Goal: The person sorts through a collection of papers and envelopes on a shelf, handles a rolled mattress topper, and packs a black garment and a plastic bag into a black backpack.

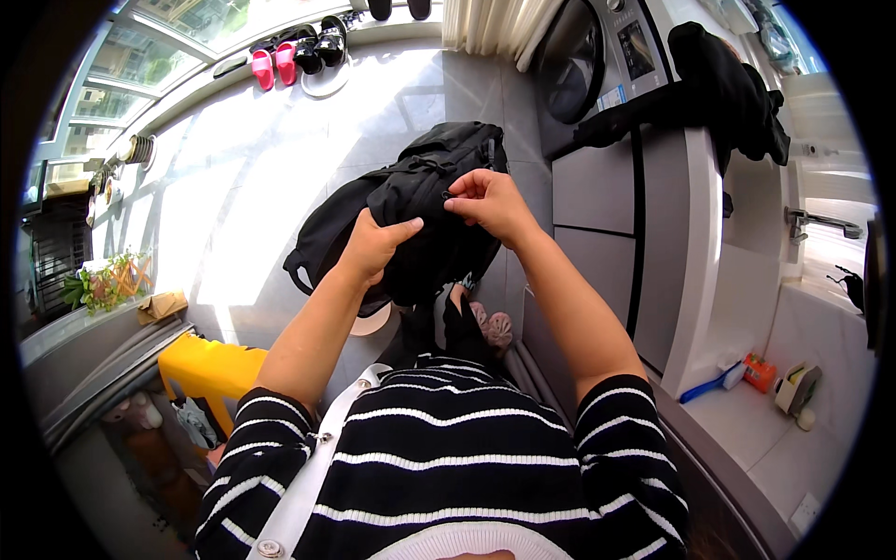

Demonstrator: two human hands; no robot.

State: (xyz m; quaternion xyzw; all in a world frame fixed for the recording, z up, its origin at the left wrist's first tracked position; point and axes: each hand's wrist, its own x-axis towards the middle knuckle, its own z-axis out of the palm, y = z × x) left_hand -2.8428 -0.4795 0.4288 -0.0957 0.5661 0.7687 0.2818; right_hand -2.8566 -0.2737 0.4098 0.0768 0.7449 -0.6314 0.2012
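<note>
A large black backpack (411, 177) lies in front of me, with a strap loop sticking out at its left end. My left hand (375, 246) grips the near side of the bag, its thumb stretched out over the black fabric and its other fingers mostly hidden. Farther right, my right hand (495, 205) is closed in a pinch at the bag's upper face. Between thumb and forefinger shows a small black loop (449, 195) that looks like a zipper pull. I cannot tell whether any pocket is unzipped.
On my right stand a front-loading washing machine (571, 61) and grey cabinets (593, 191), with black clothing (723, 98) draped over the counter. A sink ledge holds a blue brush (714, 383). Shoes (322, 47) line the far window wall. A yellow box-like thing (210, 369) stands left.
</note>
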